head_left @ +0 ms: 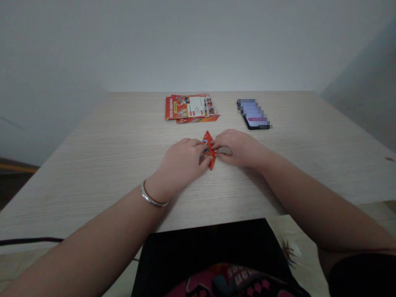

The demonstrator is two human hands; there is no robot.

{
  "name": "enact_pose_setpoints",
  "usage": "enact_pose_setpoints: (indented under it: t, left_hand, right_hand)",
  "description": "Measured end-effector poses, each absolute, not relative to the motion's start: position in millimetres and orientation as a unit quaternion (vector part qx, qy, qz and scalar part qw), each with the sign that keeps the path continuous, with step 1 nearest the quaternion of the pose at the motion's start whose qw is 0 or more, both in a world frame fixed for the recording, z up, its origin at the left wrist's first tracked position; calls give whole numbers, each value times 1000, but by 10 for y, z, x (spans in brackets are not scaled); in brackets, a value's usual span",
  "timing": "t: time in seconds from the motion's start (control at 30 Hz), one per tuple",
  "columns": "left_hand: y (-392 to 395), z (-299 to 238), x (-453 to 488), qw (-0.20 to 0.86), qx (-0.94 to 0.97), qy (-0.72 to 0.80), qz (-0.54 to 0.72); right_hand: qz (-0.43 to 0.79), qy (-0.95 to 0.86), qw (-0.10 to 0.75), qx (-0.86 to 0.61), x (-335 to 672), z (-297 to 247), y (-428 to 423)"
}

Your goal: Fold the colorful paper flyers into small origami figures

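Between my two hands, near the middle of the table, is a small red-orange piece of folded printed paper (208, 140), pointed at its far and near ends. My left hand (185, 161), with a silver bangle at the wrist, grips its left side, fingers on top and thumb at the near end. From the right, my right hand (239, 147) pinches its other side with fingertips and thumb. The fingers cover part of the paper, so its full folded shape is hidden.
Behind my hands lies a stack of red-orange printed leaflets (185, 108). A black phone (253, 114) with a lit, blurred screen lies to their right. The pale wood-grain table (108, 165) meets a wall at the back. A black cable (31, 240) runs at the lower left.
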State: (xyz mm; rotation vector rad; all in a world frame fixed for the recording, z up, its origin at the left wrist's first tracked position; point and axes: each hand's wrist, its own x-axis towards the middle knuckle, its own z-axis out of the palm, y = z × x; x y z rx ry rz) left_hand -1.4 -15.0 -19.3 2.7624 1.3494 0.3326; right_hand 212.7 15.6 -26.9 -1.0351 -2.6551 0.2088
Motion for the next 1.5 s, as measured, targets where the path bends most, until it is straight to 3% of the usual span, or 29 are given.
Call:
enact_pose_setpoints:
  t: [0.47, 1.03, 1.5]
  left_hand:
    - [75, -333, -137, 36, 923, 363, 120]
    - [118, -240, -153, 36, 938, 331, 101]
    - [75, -252, -95, 14, 928, 359, 104]
  right_hand:
    - [17, -941, 138, -309, 2199, -343, 192]
    - [-72, -943, 69, -316, 2055, -294, 104]
    - [42, -909, 150, -386, 2036, -353, 106]
